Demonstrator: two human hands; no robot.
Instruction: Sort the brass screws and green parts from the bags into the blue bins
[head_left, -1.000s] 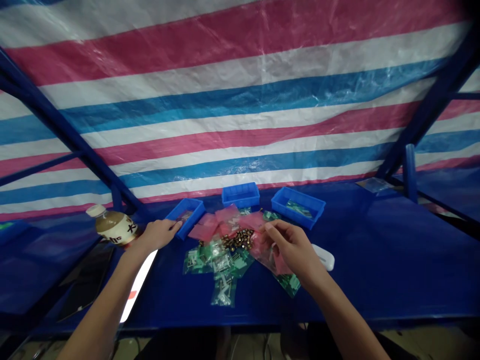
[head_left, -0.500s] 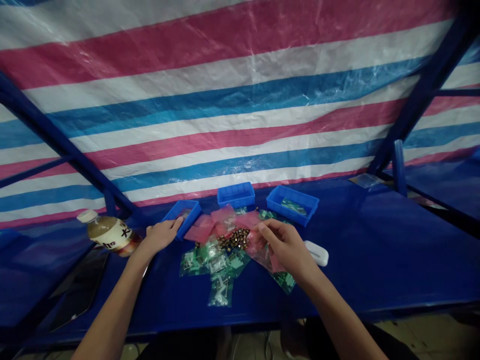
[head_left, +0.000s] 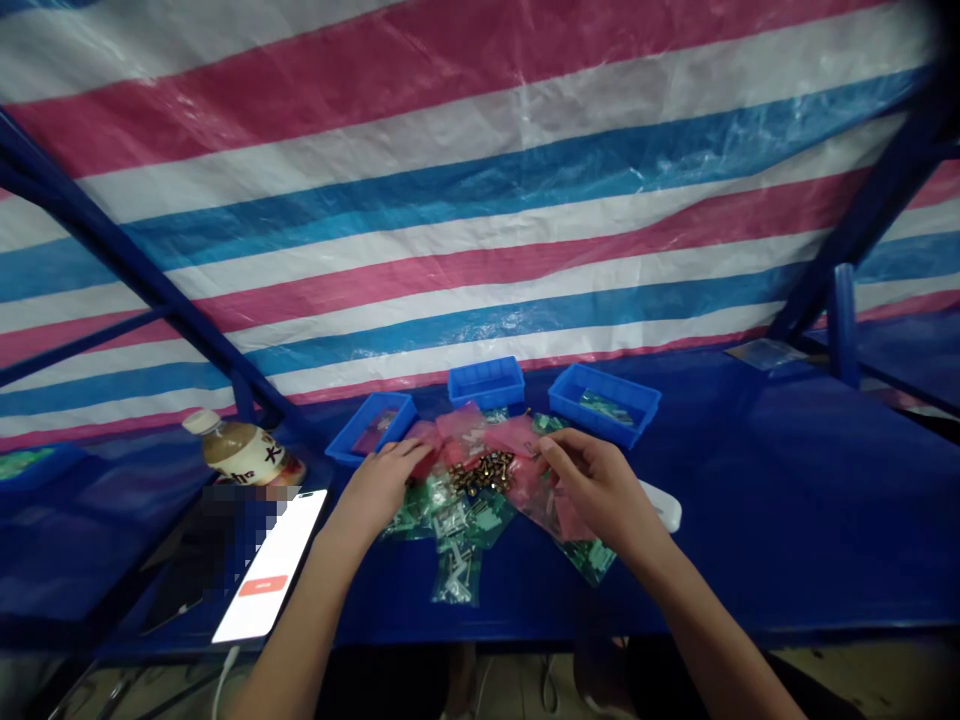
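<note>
My left hand (head_left: pixel 384 487) reaches over the left side of the pile, its fingertips at a pink plastic bag (head_left: pixel 426 448); whether it grips the bag is hard to see. On the right, my right hand (head_left: pixel 592 480) is closed, thumb against fingers, beside the pink bags (head_left: pixel 516 434); what it pinches is too small to name. Between the hands lie loose brass-coloured pieces (head_left: pixel 484 474). Green-tinted bags with light-coloured parts (head_left: pixel 457 572) lie nearer me. Behind the pile are a left blue tray (head_left: pixel 347 440) with a pink bag inside, a middle tray (head_left: pixel 487 384) and a right tray (head_left: pixel 637 425) holding a green bag.
A drink bottle (head_left: pixel 251 455) lies tilted at the left, near a lit phone (head_left: pixel 274 570) with a cable. A white rounded object (head_left: pixel 663 506) sits beside my right forearm. Blue metal bars and a striped sheet (head_left: pixel 480 270) stand behind the blue table (head_left: pixel 787 500).
My left hand has moved right, from the left tray to the pile's edge. A pink bag now shows in that tray. The phone is uncovered, and the view has shifted slightly.
</note>
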